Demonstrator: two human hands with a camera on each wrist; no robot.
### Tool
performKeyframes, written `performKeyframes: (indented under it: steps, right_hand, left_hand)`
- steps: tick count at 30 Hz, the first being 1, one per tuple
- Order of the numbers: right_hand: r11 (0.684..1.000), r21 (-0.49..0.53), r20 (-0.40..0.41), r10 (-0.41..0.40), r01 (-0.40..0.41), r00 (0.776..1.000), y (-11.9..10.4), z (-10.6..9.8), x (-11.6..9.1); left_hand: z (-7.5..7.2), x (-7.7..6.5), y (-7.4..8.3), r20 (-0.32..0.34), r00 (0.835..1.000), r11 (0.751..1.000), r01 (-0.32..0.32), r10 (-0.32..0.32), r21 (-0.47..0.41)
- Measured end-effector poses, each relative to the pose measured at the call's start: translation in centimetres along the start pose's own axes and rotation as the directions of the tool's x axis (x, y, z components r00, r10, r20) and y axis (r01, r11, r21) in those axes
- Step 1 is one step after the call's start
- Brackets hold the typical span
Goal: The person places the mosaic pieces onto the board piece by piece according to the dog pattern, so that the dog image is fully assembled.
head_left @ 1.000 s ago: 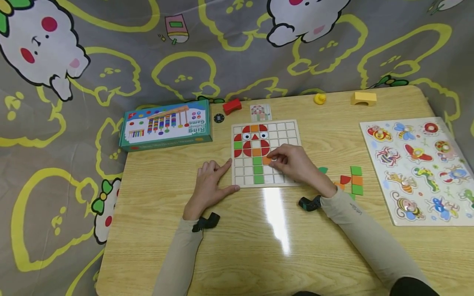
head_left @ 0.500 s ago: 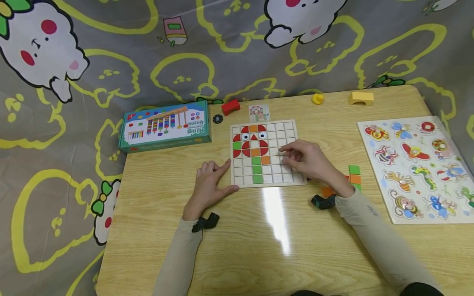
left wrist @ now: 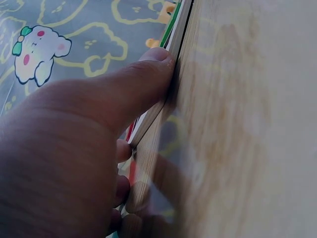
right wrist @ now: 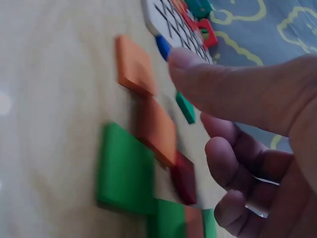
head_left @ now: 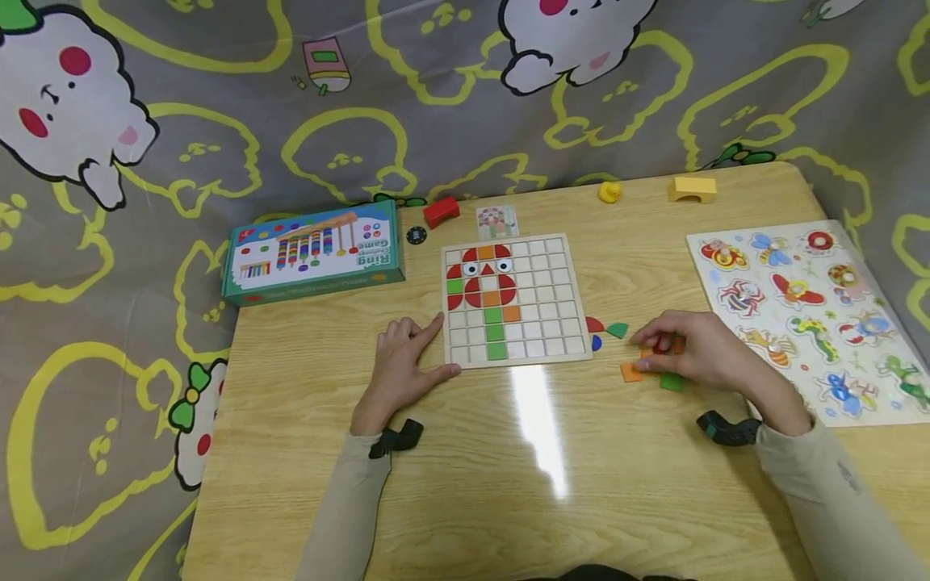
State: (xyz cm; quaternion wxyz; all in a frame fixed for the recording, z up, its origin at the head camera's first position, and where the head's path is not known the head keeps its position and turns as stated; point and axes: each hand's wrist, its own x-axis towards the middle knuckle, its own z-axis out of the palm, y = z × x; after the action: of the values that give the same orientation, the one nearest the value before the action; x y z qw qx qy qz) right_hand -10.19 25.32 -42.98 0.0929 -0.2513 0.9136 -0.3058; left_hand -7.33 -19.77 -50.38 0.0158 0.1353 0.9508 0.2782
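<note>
A wooden grid board lies on the table, bearing red, orange and green pieces in an owl-like pattern with two eye pieces. My left hand rests at the board's lower left corner, index finger on the left edge and thumb at the front edge. My right hand hovers over loose tiles right of the board, fingers loosely bent and holding nothing. Beneath it lie an orange tile, a green tile and a dark red piece. A green piece lies between hand and board.
A pattern card, red block and black disc sit behind the board. A ring game box stands back left. At the back right are a yellow duck and arch block; an insect puzzle lies right.
My right hand has let go of the orange tile, which now lies on the board beside the green column. It has moved right to the loose tiles. My left hand keeps its place.
</note>
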Motion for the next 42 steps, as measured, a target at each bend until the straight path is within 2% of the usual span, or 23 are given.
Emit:
performKeyframes:
  steps: [3, 8, 11, 15, 20, 23, 27, 32, 37, 42]
  right_hand:
    - [1.000, -0.014, 0.037, -0.022, 0.023, 0.999, -0.3, 0.6, -0.4]
    - [0.994, -0.091, 0.015, -0.054, 0.056, 0.998, -0.4, 1.4, -0.2]
    - [0.991, -0.122, 0.007, -0.051, 0.051, 0.999, -0.5, 1.7, 0.2]
    - [0.994, -0.108, 0.024, -0.032, 0.035, 0.999, -0.7, 1.9, 0.6]
    - [1.000, -0.019, 0.057, 0.012, -0.011, 0.998, -1.1, 2.0, 1.2]
    - [0.997, 0.074, 0.054, 0.014, -0.018, 0.998, -1.4, 2.0, 1.5]
    - [0.975, 0.223, 0.023, 0.009, -0.014, 1.000, -1.9, 2.3, 2.4]
    - [0.941, 0.333, 0.034, 0.048, -0.057, 0.998, -3.0, 3.2, 3.9]
    - [0.917, 0.393, 0.015, 0.073, -0.073, 0.997, -3.9, 4.9, 5.6]
    - [0.920, 0.387, 0.002, 0.074, -0.069, 0.997, -5.0, 6.2, 7.3]
  left_hand:
    - [-0.1, 0.0, 0.0, -0.001, 1.000, 1.000, 0.001, -0.001, -0.004]
    - [0.0, 0.1, -0.1, -0.003, 1.000, 1.000, -0.003, 0.003, 0.007]
    - [-0.1, 0.2, -0.1, -0.014, 1.000, 1.000, -0.009, 0.009, 0.007]
    - [-0.1, 0.2, -0.2, -0.017, 1.000, 1.000, -0.010, 0.011, 0.013]
    - [0.0, 0.3, -0.2, -0.015, 1.000, 1.000, -0.006, 0.007, 0.012]
    - [0.0, 0.3, -0.2, -0.019, 1.000, 1.000, -0.007, 0.007, 0.011]
    - [-0.1, 0.2, -0.2, -0.018, 1.000, 1.000, -0.008, 0.009, 0.013]
    - [-0.1, 0.1, -0.3, -0.006, 1.000, 1.000, -0.001, 0.001, 0.020]
    - [-0.1, 0.0, -0.2, -0.001, 1.000, 1.000, 0.001, -0.001, 0.019]
    - [-0.2, 0.0, 0.0, 0.000, 1.000, 1.000, 0.004, -0.004, 0.021]
